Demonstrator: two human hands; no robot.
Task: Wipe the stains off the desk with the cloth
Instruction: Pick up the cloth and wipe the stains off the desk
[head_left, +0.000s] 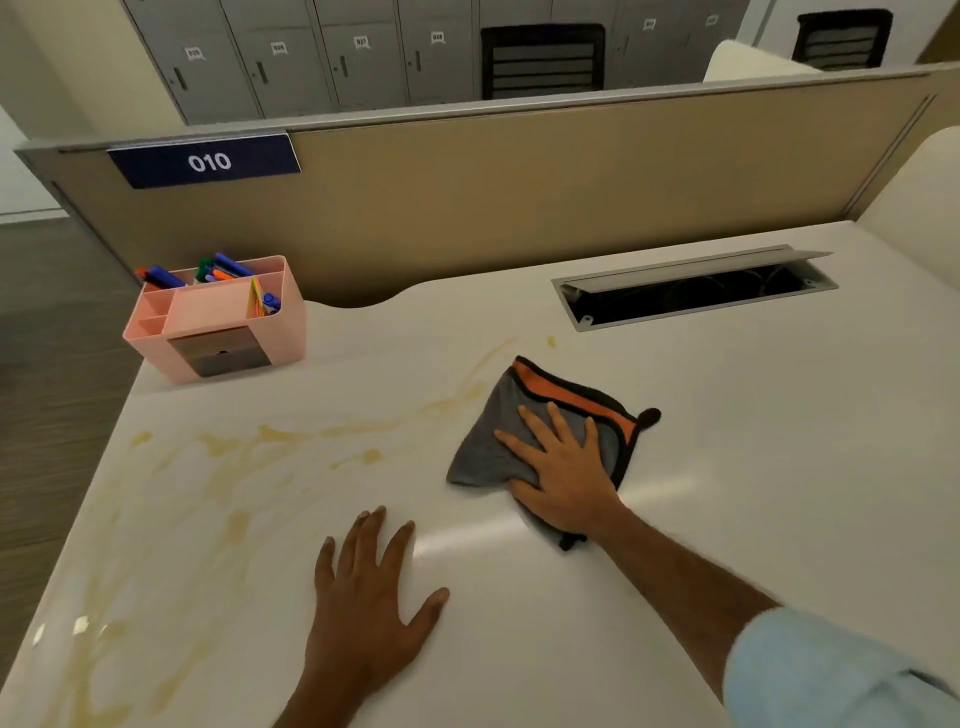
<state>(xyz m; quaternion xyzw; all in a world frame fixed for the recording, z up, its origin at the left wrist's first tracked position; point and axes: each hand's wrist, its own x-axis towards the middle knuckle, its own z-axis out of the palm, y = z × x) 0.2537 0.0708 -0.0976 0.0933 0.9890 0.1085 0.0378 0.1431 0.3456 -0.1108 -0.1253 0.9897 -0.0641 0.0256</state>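
A grey cloth (485, 447) with an orange and black border lies on the white desk (727, 467) near its middle. My right hand (561, 473) presses flat on the cloth with fingers spread. My left hand (369, 592) rests palm down on the bare desk, nearer to me and left of the cloth, holding nothing. Yellowish stains (270, 441) streak across the left half of the desk, running from the front left edge up toward the cloth. A small yellow spot (551, 341) sits beyond the cloth.
A pink desk organiser (218, 332) with markers stands at the back left corner. An open cable hatch (696, 291) is set into the desk at the back right. A beige partition (519, 182) with a "010" sign closes the far edge.
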